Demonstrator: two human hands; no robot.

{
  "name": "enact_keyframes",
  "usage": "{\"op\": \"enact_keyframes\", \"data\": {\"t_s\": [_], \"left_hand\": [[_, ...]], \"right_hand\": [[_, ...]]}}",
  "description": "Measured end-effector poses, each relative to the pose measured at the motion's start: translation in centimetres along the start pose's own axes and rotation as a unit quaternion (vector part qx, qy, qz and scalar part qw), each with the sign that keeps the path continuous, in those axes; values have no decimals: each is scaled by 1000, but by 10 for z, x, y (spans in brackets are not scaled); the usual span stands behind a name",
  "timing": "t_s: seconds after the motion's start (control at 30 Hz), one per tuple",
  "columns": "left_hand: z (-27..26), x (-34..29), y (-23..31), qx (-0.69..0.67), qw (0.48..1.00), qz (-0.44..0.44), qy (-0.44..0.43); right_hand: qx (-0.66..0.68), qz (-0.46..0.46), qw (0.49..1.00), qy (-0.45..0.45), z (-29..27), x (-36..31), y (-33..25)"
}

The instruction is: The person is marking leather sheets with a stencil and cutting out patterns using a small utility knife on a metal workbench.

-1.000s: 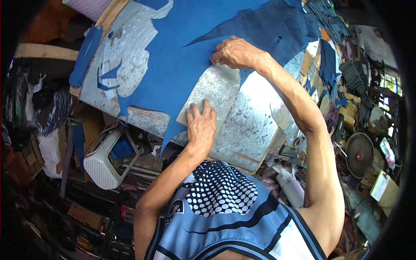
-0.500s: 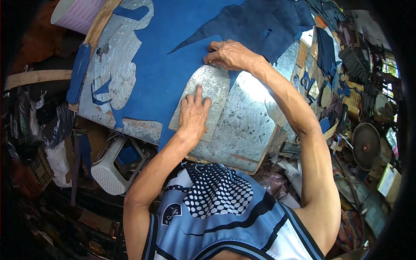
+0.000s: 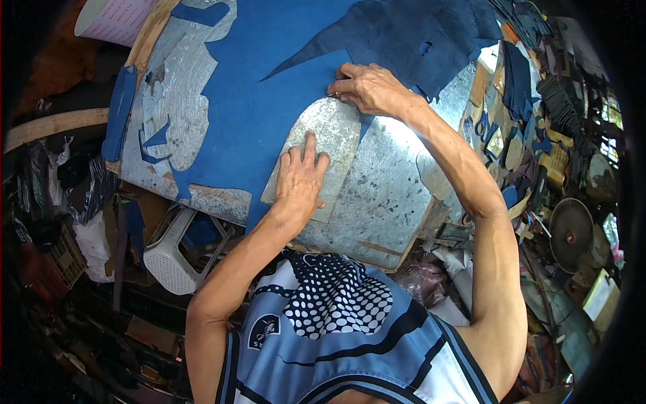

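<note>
A worn grey flat template (image 3: 340, 128) with a rounded top lies on a blue leather-like sheet (image 3: 245, 128). My left hand (image 3: 301, 176) rests on the template with its fingers spread, the longest one pointing toward the rounded end. At that rounded end, my right hand (image 3: 374, 89) is bent with its fingers pinched together at the template's edge. Whatever sits between the right fingers is mostly hidden, showing only a small dark bit under them. A darker blue, ragged piece (image 3: 397, 40) lies just beyond the right hand, over the sheet.
The metal-topped table (image 3: 377, 195) shows scuffs and dark spots. Blue offcuts (image 3: 158, 139) lie at its left. Blue-handled scissors (image 3: 482, 126) and heaped scraps (image 3: 515, 81) are at the right. A white plastic stool (image 3: 171, 269) stands below the left edge, a round fan-like disc (image 3: 570, 236) farther right.
My right hand has shifted slightly to the right near the template's rounded end. My left hand stays on the template. The whole view has moved a little.
</note>
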State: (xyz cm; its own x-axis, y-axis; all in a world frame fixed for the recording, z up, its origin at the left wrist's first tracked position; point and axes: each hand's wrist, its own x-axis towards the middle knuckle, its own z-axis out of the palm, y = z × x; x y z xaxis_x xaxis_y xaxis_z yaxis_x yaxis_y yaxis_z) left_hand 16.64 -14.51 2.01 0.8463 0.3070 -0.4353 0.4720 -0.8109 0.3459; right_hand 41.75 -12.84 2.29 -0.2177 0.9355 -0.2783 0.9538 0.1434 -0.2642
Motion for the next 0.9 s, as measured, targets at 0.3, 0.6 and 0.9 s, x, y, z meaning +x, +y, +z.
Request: {"op": "enact_keyframes", "data": {"t_s": [0.3,0.6,0.9], "left_hand": [[-2,1,0,22,1000,-2,-17],[-2,0,1,28,1000,1,-13],[-4,0,1,28,1000,7,-7]], "right_hand": [[3,2,1000,28,7,-11,9],[30,-14,996,80,13,-23,14],[44,59,995,60,5,-34,0]]}}
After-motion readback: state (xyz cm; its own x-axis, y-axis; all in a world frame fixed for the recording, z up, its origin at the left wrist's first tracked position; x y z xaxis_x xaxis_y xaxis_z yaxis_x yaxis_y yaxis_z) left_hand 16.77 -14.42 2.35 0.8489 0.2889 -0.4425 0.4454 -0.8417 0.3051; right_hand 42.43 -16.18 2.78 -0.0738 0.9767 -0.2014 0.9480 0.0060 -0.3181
